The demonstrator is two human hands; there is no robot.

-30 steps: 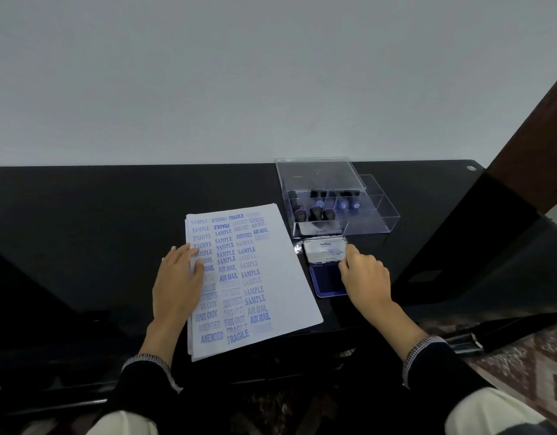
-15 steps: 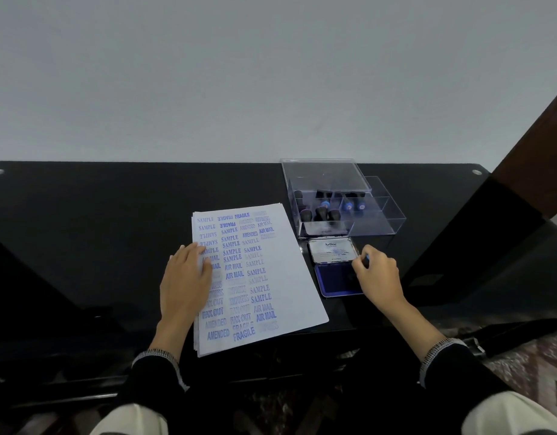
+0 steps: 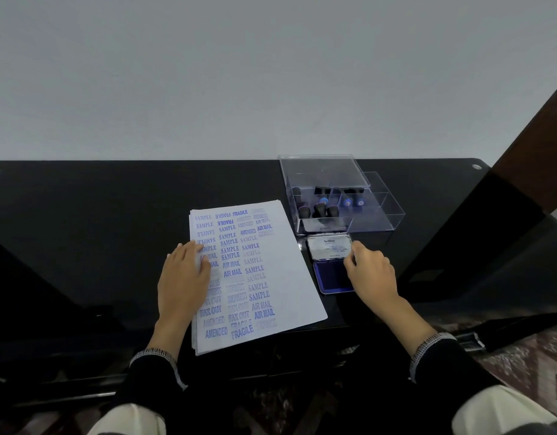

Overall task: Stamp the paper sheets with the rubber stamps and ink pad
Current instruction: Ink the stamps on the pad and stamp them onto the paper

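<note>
At about 7 o'clock on the black surface (image 3: 82, 215), the person's left hand (image 3: 183, 277) is lying flat, fingers straight and relaxed, on the left edge of the paper stack (image 3: 280, 277). The top sheet is already carrying rows of blue marks down its left and middle parts, while its right strip is showing bare. That flat press is worth keeping firm, since a sheet that slides under a stamp is likely to smear.

Just right of the stack, at about 4 o'clock, the ink pad (image 3: 329, 279) is lying open, its lid (image 3: 329, 248) folded back toward 12 o'clock. The right hand (image 3: 369, 271) is resting at the pad's right edge with fingers curled, the fingertips at the lid's right corner. Whether they are pinching the lid or only touching it cannot be told, and no stamp is showing in that hand.

Farther back, at about 1 o'clock, the clear box (image 3: 393, 215) is holding the rubber stamps (image 3: 318, 210), upright and close together. The step in hand is probably settling the pad; a steady, square pad should be giving even inking. The next stamp would be best aimed at the bare right strip.
</note>
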